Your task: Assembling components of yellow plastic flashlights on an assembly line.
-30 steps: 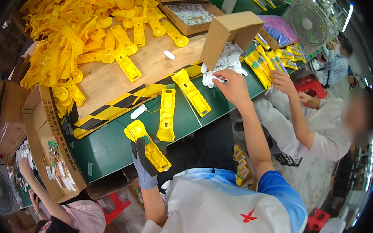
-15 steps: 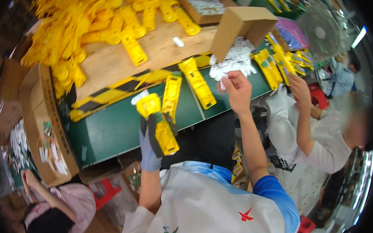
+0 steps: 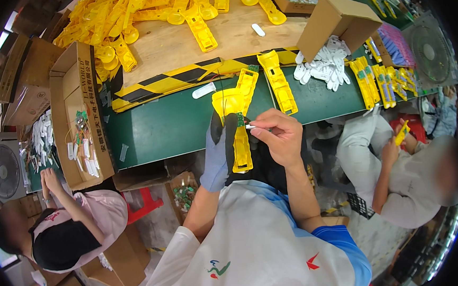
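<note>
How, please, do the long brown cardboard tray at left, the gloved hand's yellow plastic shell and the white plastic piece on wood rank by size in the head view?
Largest: cardboard tray
Then: yellow shell
Smallest: white piece

Yellow housing (image 3: 242, 153), black-and-yellow striped tape (image 3: 154, 92)

A green table (image 3: 157, 142) bearing a wooden board (image 3: 172, 59) stands over a grey floor (image 3: 361, 242), with red stools (image 3: 144, 206), a fan (image 3: 2, 168) at either side and bright lights (image 3: 449, 236) at lower right.
</note>
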A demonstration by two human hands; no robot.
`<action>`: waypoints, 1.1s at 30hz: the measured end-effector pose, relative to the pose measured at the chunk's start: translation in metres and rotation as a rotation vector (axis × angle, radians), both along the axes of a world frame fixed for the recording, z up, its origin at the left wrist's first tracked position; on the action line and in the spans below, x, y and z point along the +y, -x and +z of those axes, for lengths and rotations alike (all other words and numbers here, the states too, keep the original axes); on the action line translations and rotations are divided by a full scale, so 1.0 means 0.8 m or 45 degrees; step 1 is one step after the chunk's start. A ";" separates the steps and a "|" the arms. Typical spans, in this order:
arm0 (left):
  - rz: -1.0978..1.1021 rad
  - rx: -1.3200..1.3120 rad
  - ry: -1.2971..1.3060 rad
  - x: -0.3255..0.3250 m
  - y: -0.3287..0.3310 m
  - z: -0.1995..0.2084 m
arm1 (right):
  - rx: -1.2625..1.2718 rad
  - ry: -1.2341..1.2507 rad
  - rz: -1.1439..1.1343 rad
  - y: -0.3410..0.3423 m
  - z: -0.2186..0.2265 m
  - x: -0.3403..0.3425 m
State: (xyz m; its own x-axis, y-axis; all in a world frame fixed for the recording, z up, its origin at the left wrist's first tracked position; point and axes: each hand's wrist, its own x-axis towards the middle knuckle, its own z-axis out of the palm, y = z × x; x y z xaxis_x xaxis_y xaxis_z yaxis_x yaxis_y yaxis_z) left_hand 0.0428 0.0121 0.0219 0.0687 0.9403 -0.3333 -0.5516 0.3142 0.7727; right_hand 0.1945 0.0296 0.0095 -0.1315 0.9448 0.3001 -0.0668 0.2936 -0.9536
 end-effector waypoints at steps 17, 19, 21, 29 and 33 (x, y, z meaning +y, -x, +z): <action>0.124 0.191 -0.080 -0.016 -0.013 -0.002 | 0.225 0.342 0.050 -0.003 0.000 -0.009; 0.137 0.182 -0.081 -0.018 -0.014 -0.005 | 0.240 0.279 0.106 -0.007 -0.001 -0.010; 0.080 0.185 -0.063 -0.020 -0.012 -0.011 | 0.197 0.300 0.100 -0.012 -0.001 -0.011; 0.261 0.551 -0.250 -0.024 -0.019 -0.018 | 0.108 0.418 0.019 -0.007 0.007 -0.016; 0.248 0.693 -0.373 -0.021 -0.020 -0.007 | -0.085 0.156 -0.066 -0.014 0.007 -0.023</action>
